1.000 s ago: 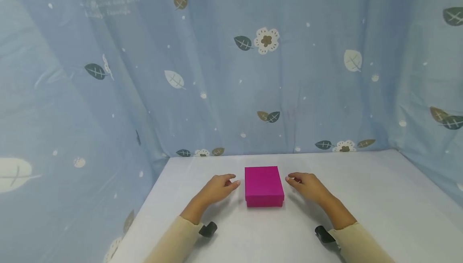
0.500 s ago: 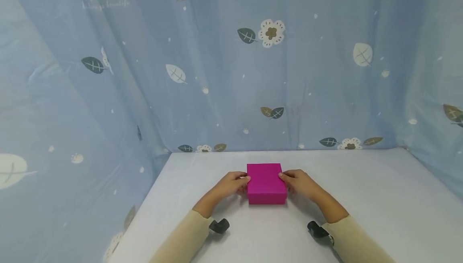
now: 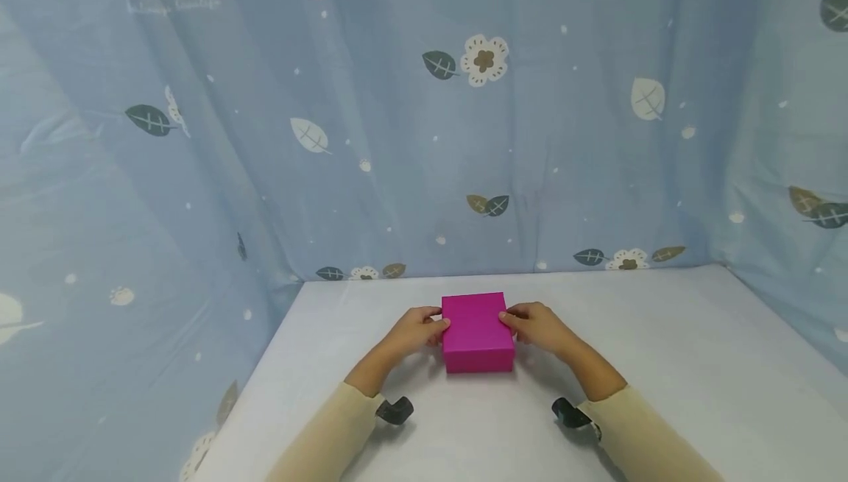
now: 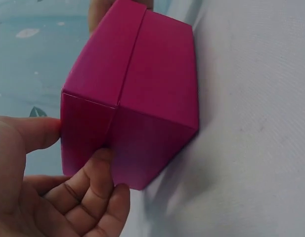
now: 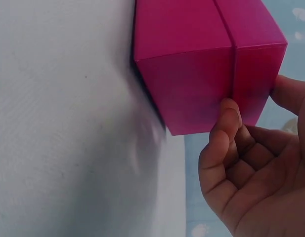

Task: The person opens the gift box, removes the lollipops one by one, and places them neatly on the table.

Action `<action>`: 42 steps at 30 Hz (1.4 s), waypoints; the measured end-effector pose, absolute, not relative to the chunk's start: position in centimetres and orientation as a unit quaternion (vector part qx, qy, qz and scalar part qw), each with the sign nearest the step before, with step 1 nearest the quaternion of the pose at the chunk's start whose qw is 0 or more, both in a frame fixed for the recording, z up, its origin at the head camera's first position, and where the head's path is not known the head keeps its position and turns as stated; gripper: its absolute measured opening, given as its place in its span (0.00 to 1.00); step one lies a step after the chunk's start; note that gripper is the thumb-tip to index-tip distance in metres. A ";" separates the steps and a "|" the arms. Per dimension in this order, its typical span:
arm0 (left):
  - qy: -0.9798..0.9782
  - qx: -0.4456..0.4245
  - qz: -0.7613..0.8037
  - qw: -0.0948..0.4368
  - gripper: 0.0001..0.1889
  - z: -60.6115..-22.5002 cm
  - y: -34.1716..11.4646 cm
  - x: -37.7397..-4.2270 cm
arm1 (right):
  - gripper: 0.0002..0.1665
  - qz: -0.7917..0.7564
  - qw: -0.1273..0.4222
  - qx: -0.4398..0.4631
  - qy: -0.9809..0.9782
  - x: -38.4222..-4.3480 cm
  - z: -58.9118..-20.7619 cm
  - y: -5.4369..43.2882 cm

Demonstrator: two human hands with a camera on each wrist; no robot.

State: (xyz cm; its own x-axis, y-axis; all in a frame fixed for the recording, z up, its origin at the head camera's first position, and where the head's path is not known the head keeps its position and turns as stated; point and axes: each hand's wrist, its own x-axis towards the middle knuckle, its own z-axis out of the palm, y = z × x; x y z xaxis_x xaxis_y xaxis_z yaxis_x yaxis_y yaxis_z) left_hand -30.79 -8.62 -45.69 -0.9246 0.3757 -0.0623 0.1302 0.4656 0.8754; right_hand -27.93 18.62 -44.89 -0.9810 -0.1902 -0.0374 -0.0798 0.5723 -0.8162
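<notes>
Resting on the white table [image 3: 480, 430], the pink box [image 3: 477, 332] is pinched at opposite sides by the left hand [image 3: 414, 330] and right hand [image 3: 539, 327]. Its underside is hidden; lid upward, one side is turned toward the head camera; its long axis cannot be told.

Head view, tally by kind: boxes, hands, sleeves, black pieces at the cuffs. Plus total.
Pink box: 1
Left hand and right hand: 2
Cream sleeves: 2
Black cuff pieces: 2
Total: 7
</notes>
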 end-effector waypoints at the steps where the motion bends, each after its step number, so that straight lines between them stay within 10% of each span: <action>1: 0.849 0.151 0.491 0.124 0.29 -45.7 -8.6 -30.8 | 0.29 -0.457 0.060 -0.074 0.885 -27.7 -44.7 18.6; 42: 0.808 0.275 0.518 0.049 0.28 -39.9 0.4 -29.2 | 0.35 -0.535 -0.046 -0.061 0.841 -22.8 -39.2 27.6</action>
State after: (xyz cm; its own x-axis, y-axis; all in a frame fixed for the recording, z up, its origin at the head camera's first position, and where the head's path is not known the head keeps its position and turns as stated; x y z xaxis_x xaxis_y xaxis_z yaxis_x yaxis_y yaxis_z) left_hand -29.20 0.44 -39.92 -0.8444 0.4949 0.2049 0.3928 0.3122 0.8650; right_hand -22.79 27.64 -39.25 -0.9884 -0.0524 0.1426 -0.1513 0.4195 -0.8951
